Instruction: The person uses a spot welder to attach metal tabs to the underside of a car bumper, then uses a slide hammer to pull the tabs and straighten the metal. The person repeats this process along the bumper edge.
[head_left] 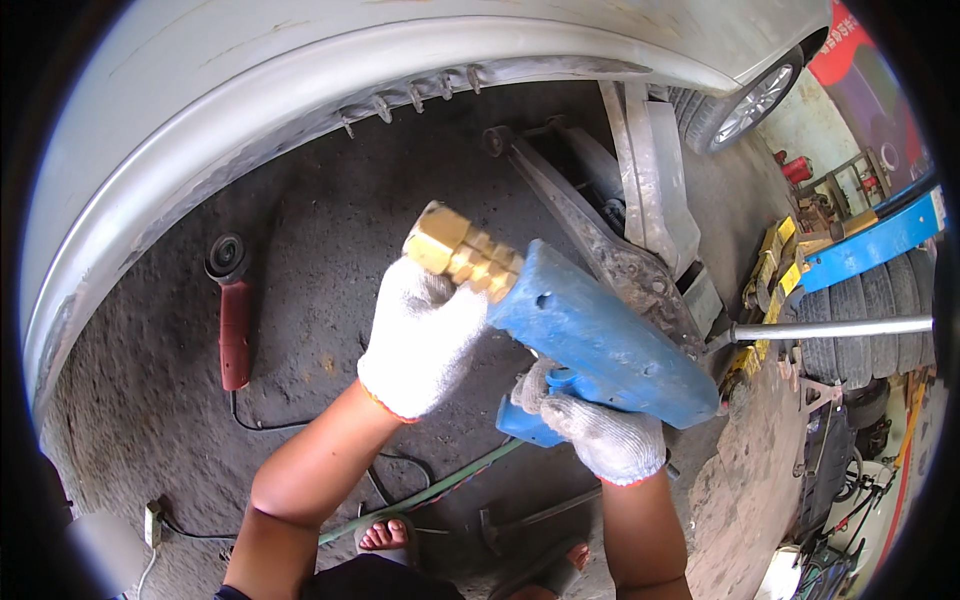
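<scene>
My gloved left hand (420,345) is closed around a brass hex fitting (440,240) at the nose of a blue hand-held tool (605,335), with the fingers mostly behind the fitting. My gloved right hand (600,430) grips the tool's blue handle beneath its body. The tool is held tilted above the dark floor, its brass end up and to the left. A row of metal tabs (415,95) sticks out along the lower edge of the pale car body (250,100) beyond my hands.
A red angle grinder (235,335) lies on the floor at left with its cable. A metal floor jack (600,230) with a long silver handle (840,328) stands to the right, near stacked tyres (865,350). A green hose (440,492) and metal bars (540,518) lie by my feet.
</scene>
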